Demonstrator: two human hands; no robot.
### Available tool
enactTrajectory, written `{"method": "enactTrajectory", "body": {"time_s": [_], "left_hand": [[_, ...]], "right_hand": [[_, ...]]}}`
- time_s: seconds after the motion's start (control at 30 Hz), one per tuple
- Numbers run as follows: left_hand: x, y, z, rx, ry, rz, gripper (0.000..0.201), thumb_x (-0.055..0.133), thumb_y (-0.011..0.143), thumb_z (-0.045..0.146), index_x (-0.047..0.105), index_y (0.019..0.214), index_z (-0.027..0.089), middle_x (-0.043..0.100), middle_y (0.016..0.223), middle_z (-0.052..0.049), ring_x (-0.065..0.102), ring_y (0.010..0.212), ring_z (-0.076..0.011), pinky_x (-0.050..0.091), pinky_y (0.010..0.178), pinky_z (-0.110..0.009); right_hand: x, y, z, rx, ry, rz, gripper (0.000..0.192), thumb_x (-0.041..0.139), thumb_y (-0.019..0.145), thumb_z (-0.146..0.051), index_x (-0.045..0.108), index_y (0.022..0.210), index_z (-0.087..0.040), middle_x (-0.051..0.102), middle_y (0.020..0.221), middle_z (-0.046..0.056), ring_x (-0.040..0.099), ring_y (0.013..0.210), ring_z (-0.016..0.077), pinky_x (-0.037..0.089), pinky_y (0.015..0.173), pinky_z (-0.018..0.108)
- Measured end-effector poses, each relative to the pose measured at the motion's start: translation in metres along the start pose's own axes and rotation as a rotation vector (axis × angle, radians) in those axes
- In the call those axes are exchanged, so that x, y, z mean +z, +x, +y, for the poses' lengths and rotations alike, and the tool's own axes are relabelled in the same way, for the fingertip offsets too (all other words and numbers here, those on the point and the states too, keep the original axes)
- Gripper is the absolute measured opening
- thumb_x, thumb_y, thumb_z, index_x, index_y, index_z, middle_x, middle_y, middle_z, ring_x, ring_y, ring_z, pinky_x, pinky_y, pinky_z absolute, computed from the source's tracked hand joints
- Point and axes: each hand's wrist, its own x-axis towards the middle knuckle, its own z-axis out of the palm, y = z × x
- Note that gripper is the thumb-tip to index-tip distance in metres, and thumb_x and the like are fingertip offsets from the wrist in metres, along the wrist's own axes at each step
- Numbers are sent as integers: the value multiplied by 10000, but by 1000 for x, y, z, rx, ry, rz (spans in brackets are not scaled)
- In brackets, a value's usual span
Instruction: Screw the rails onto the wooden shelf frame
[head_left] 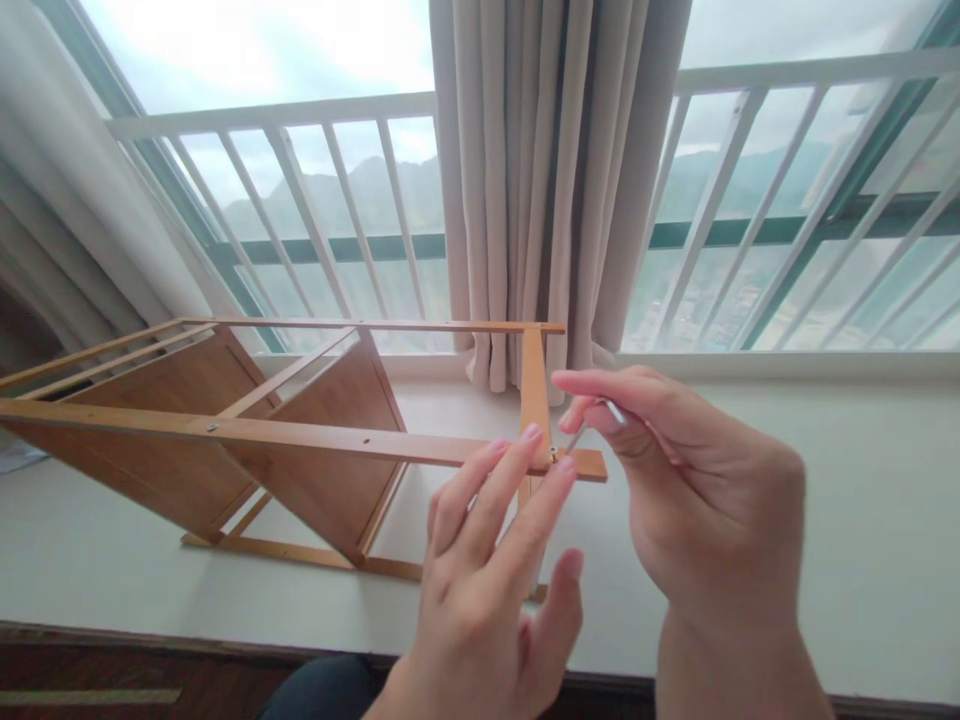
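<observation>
While the wooden shelf frame [225, 430] lies on its side across the left and centre of the frame, the right hand [697, 500] pinches a thin metal key [592, 425] at its corner joint; the left hand [487, 570], fingers spread, touches that same corner.

High-rise home: curtains [555, 180], railed window [300, 200].
</observation>
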Motion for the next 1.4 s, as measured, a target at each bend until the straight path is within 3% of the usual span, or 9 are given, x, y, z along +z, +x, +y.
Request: {"method": "enactTrajectory", "body": {"time_s": [0.57, 0.77, 1.03, 1.17, 1.3, 1.4], "left_hand": [[-1, -6, 5, -53, 50, -52, 570, 587, 984, 218, 521, 1550, 237, 545, 1607, -99, 407, 1567, -288, 390, 1267, -437], [3, -9, 5, -42, 46, -32, 587, 590, 989, 216, 496, 1569, 220, 510, 1638, -107, 383, 1582, -285, 390, 1271, -442], [5, -9, 4, -44, 23, -18, 596, 582, 991, 222, 489, 1580, 225, 493, 1654, -112, 388, 1581, -306, 417, 1260, -477], [5, -9, 1, -32, 5, -22, 608, 580, 988, 216, 477, 1588, 226, 484, 1664, -110, 382, 1586, -306, 403, 1272, -487], [5, -9, -1, -4, 14, -25, 598, 570, 991, 216, 484, 1583, 225, 468, 1678, -98, 370, 1595, -293, 400, 1276, -468], [7, -9, -2, 5, 26, -16, 586, 569, 993, 215, 496, 1574, 221, 487, 1665, -97, 393, 1584, -287, 406, 1271, -466]], "right_hand": [[6, 1, -2, -50, -93, -88, 235, 578, 1058, -167, 776, 1148, -254, 743, 937, -10, 679, 870, 133, 525, 785, 256], [4, 8, -7, -95, -151, -213, 223, 554, 1063, -177, 771, 1086, -225, 744, 933, -3, 685, 880, 132, 523, 799, 248], [-3, 11, -5, 31, -91, -206, 182, 626, 1024, -180, 783, 1031, -273, 798, 1000, -18, 731, 893, 146, 565, 785, 251], [-3, 13, -1, -17, -81, -215, 152, 661, 1025, -247, 807, 1038, -286, 800, 984, -12, 731, 895, 154, 572, 843, 280], [-6, 15, 4, -39, -99, -200, 144, 677, 1018, -281, 820, 1024, -278, 788, 923, 8, 709, 842, 170, 569, 800, 306], [-13, 19, 5, -87, -116, -284, 178, 638, 1039, -274, 813, 1071, -270, 781, 951, 18, 699, 849, 171, 550, 769, 309]]}}
